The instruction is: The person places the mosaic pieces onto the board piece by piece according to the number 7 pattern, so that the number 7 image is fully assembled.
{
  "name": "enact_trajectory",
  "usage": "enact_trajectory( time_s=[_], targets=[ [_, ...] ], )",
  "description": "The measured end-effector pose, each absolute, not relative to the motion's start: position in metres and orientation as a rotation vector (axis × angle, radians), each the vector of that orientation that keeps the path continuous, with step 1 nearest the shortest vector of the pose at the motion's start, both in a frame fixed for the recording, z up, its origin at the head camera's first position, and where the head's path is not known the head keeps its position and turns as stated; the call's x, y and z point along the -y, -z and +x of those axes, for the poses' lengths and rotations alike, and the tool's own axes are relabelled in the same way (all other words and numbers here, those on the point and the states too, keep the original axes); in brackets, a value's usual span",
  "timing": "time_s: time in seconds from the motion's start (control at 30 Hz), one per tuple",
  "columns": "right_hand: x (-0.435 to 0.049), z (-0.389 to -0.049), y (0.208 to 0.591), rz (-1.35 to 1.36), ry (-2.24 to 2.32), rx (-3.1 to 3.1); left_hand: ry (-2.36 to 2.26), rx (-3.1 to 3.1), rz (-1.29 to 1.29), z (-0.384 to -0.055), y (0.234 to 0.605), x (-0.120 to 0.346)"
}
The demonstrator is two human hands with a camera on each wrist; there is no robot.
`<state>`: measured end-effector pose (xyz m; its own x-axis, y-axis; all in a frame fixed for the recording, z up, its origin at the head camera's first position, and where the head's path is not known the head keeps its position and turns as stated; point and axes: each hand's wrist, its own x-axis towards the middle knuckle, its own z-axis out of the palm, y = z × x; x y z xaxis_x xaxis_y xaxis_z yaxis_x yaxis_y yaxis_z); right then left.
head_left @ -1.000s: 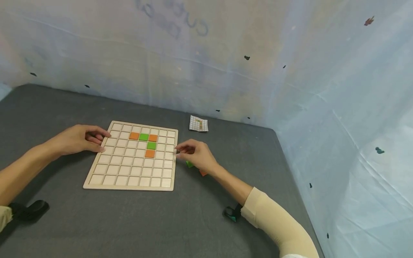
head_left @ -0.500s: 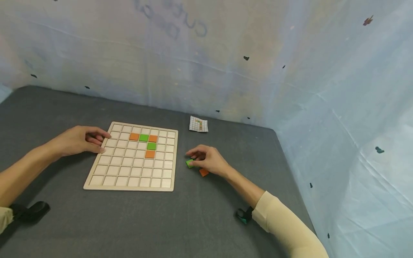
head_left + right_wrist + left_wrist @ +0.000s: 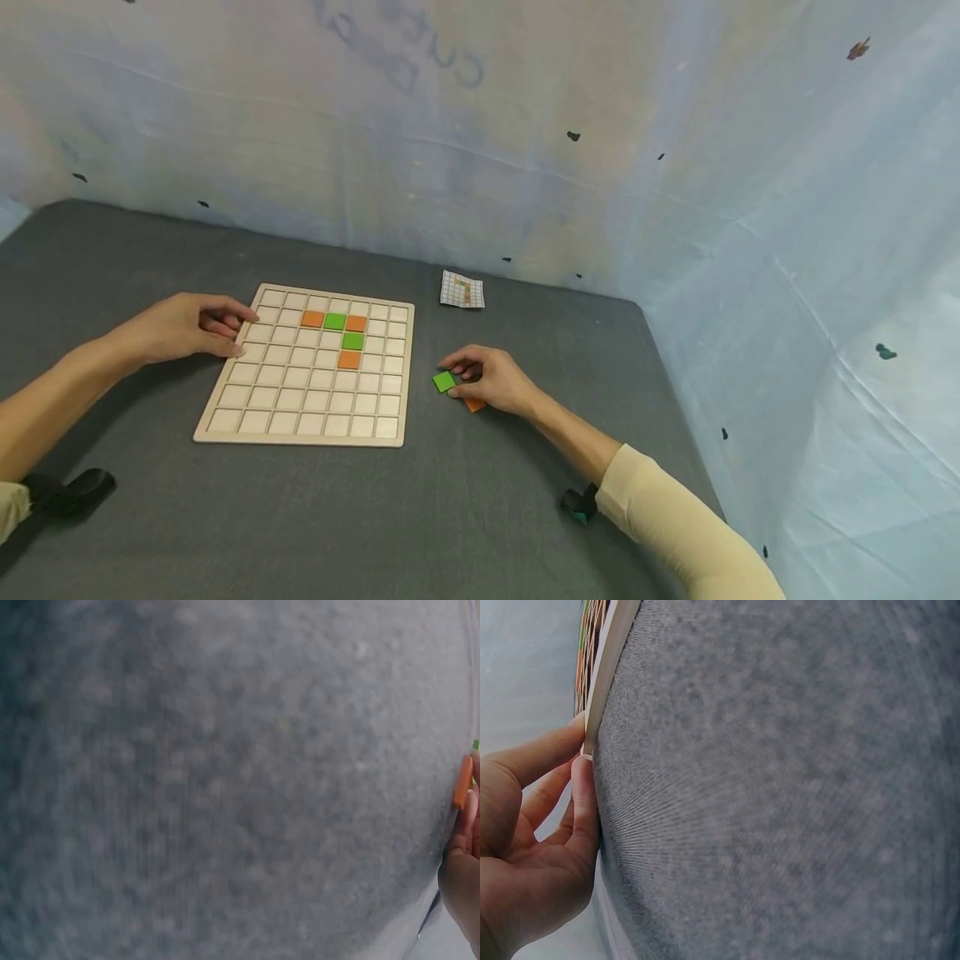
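Note:
A pale wooden grid board [image 3: 300, 400] lies flat on the dark table in the head view. Orange and green square tiles fill several of its cells, such as an orange tile [image 3: 348, 360]. My left hand [image 3: 180, 327] touches the board's left rim with index finger and thumb, also seen at the board edge in the left wrist view. To the right of the board, my right hand [image 3: 495, 379] is low over the table, thumb and index apart. Its thumb tip is beside a loose green tile [image 3: 444, 382]. A loose orange tile [image 3: 475, 405] lies partly hidden under the hand.
Behind the right hand lies a small paper card [image 3: 462, 290] printed with a grid and coloured squares. Pale fabric [image 3: 487, 167] hangs along the table's back edge and right side. Dark straps [image 3: 579, 505] show at the wrists.
My right hand has drawn back rightward from the board's right edge to the loose tiles. The loose green tile has turned slightly and is in fuller view. My left hand has stayed put.

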<state>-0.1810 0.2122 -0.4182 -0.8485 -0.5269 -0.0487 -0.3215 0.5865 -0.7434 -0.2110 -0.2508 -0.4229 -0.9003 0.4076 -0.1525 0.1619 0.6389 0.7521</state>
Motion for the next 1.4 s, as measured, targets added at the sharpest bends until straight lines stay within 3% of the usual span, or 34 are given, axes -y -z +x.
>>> enact_trajectory(
  time_s=[0.9,1.4],
  targets=[
    [-0.207,-0.187,0.419,-0.711,1.099,-2.633,-1.11,-2.547,0.445,-0.213,0.423,0.251],
    [-0.168,-0.184,0.415,-0.757,1.257,-2.671,-1.116,-2.558,0.441,-0.213,0.423,0.25]
  ],
)
